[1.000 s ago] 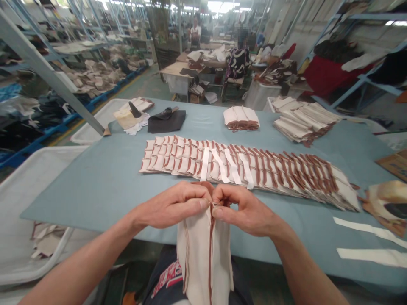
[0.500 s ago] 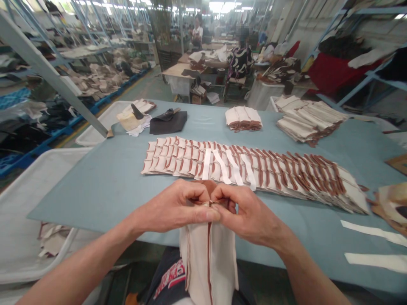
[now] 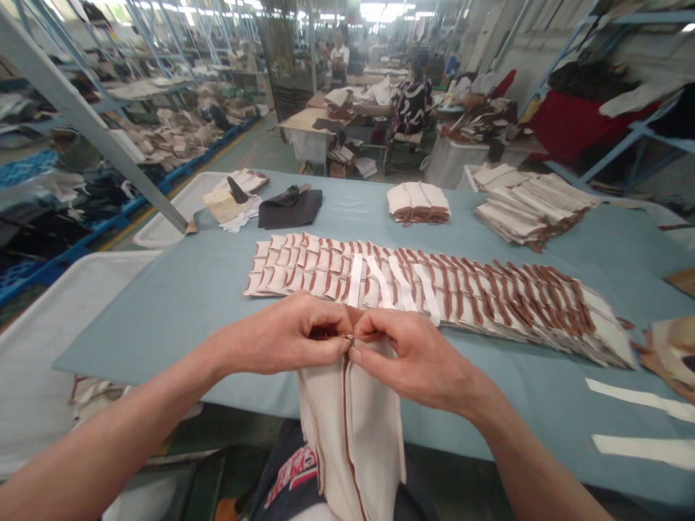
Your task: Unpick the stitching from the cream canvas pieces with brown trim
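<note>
A sewn cream fabric piece point(image 3: 374, 427) with a brown seam down its middle hangs from both hands over the near table edge. My left hand point(image 3: 296, 333) pinches its top edge just left of the seam. On the other side of the seam, my right hand point(image 3: 418, 354) grips the same edge between thumb and fingers. The thumbs nearly meet at the seam. Beyond my hands lies a long row of overlapping cream pieces with brown edges point(image 3: 304, 271). White strips point(image 3: 402, 282) rest across the middle of that row.
The blue-green table point(image 3: 163, 318) bears a stack of cream pieces point(image 3: 418, 202), a larger pile point(image 3: 535, 206) and a dark cloth point(image 3: 290, 210). Pale strips point(image 3: 641, 449) lie at right. White bins point(image 3: 65, 289) stand at left. A person point(image 3: 410, 105) sits farther back.
My left hand has shifted slightly left and up along the top edge of the fabric piece. The thumbs now sit more apart, and the hanging piece has swung a little to the left.
</note>
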### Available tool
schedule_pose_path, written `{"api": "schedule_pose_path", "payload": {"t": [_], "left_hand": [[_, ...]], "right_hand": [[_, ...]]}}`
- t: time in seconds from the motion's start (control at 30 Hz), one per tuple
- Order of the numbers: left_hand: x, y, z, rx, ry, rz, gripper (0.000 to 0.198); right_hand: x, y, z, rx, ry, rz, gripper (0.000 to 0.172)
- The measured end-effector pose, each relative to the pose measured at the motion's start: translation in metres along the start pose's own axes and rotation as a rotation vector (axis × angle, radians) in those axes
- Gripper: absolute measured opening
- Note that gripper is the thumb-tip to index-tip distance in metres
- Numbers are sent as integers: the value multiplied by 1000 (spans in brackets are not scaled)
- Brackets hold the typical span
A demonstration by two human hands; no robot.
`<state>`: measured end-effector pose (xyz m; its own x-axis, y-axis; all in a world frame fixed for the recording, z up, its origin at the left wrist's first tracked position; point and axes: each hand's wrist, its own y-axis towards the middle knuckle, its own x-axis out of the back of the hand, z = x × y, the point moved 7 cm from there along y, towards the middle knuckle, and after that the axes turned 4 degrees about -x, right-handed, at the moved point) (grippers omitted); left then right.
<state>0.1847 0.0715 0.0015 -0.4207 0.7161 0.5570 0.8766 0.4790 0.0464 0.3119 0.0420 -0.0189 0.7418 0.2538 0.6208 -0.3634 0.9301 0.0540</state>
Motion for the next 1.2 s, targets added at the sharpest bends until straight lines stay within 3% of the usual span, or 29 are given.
{"api": "schedule_pose_path", "payload": {"t": [0.17, 0.37, 0.53, 0.67, 0.8, 0.97, 1.1, 1.2], "left_hand": [[-3, -1, -7, -86, 98, -17, 14], [-4, -10, -20, -189, 265, -132, 13], [-6, -22, -23, -254, 519, -211, 21], [-16, -31, -20, -342, 709, -254, 26], [-24, -37, -18, -445, 681, -279, 19], [-26, -38, -30, -495, 629, -304, 12], [-31, -40, -47, -446, 708, -334, 16], [-37, -42, -51, -377, 763, -361, 32]], "right_hand": [[3, -1, 14, 85, -304, -82, 13], [-3, 4, 21, 108, -305, 45, 6], [-4, 8, 22, 112, -150, 26, 14], [-11, 8, 14, 27, -8, 116, 17], [-19, 5, 3, -75, 314, 257, 15], [-30, -5, -11, -226, 722, 437, 23], [-30, -15, -16, -241, 905, 400, 37], [-31, -20, -20, -280, 973, 345, 49]]}}
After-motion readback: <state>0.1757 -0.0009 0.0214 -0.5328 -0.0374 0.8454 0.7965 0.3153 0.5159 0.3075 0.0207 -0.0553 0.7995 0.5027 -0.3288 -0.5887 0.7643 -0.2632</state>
